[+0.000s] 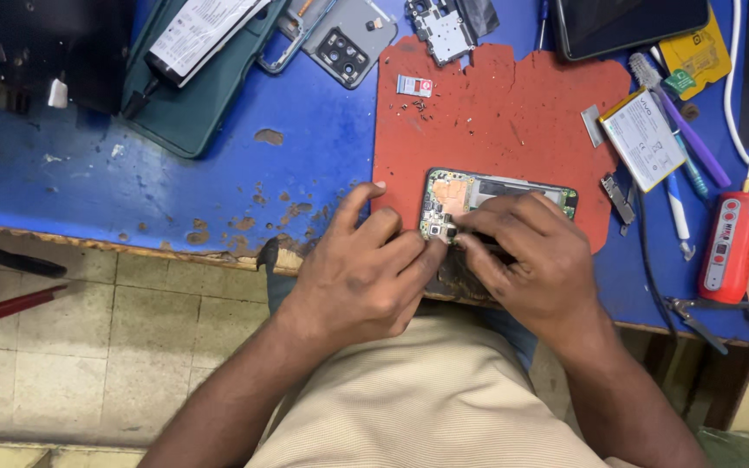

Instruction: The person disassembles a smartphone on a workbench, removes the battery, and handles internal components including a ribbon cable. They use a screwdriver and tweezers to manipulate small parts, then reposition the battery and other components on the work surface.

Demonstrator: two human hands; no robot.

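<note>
While I look down from the head view, my left hand [366, 277] and my right hand [535, 260] meet over the opened phone [496, 195], which lies face down on the red mat [487, 121] near the front edge of the blue bench [132, 182]. Both of my grips are curled in, fingertips pinched together at the small camera module [437, 230] by the phone's lower left corner; I cannot tell which hand actually has hold of it. My left forefinger stretches out and touches the bench just beside the mat's edge. Up on the mat, a small red-and-white card [414, 85] lies near a scatter of tiny screws [420, 107]. To the right, a flat white battery [645, 139] with a yellow border rests tilted, half on the mat, with a yellow label-like tag [697, 54] above it. A red cylindrical tool [730, 247] with a pale label strip stands further right. At the top left, a white printed label [197, 30] sits on a dark green case [192, 113], and a grey phone back cover [344, 39] lies beside it.
</note>
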